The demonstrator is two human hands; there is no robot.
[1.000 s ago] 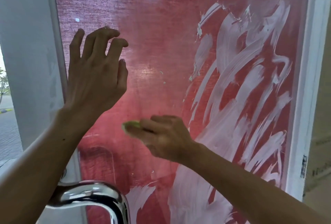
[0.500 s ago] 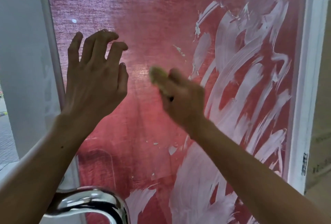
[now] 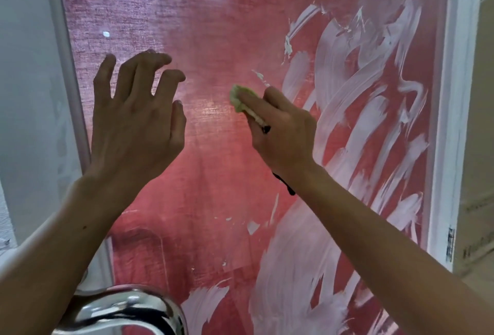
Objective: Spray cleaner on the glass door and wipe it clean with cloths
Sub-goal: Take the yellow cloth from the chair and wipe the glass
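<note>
The glass door [image 3: 213,40] fills the view, with red fabric showing behind the pane. White streaks of cleaner [image 3: 361,126] cover its right half and bottom; the left half looks wiped. My right hand [image 3: 283,131] presses a small pale green cloth [image 3: 239,98] against the glass near the middle, and the cloth sticks out beyond the fingertips. My left hand [image 3: 136,118] is spread at the left of the pane, its bent fingertips touching the glass and holding nothing.
A chrome door handle [image 3: 120,310] curves across the bottom left. The white door frame [image 3: 449,120] runs down the right side, and a grey frame post [image 3: 29,94] stands at the left. A beige wall lies beyond the right frame.
My right hand swept the green cloth up from low on the pane to its middle, then shifted slightly right. My left hand stayed put on the glass.
</note>
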